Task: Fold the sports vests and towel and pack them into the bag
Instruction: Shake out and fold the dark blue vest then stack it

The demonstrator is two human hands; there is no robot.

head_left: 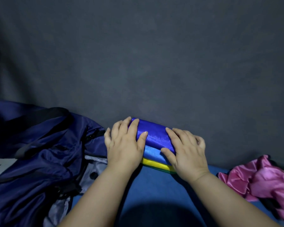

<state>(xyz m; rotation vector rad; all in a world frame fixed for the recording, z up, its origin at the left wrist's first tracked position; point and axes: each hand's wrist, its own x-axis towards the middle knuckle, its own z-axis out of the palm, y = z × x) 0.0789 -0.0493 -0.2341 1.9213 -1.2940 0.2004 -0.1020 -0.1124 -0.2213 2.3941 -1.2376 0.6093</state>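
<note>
satin vests (156,139), stacked at lower centre, lie under left hand (125,145) and right hand (186,152), straight fingers pressing each end. keep edges aligned, press evenly before lifting to the bag (39,161) at left

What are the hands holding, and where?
Nothing is gripped. The left hand presses the left end of the folded vest pile, the right hand its right end, fingers fairly flat.

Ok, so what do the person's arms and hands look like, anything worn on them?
Both forearms are bare as far as the frame shows: no sleeves, watch or bracelets. The left hand and right hand wear no gloves or visible rings; the nails look short.
</note>
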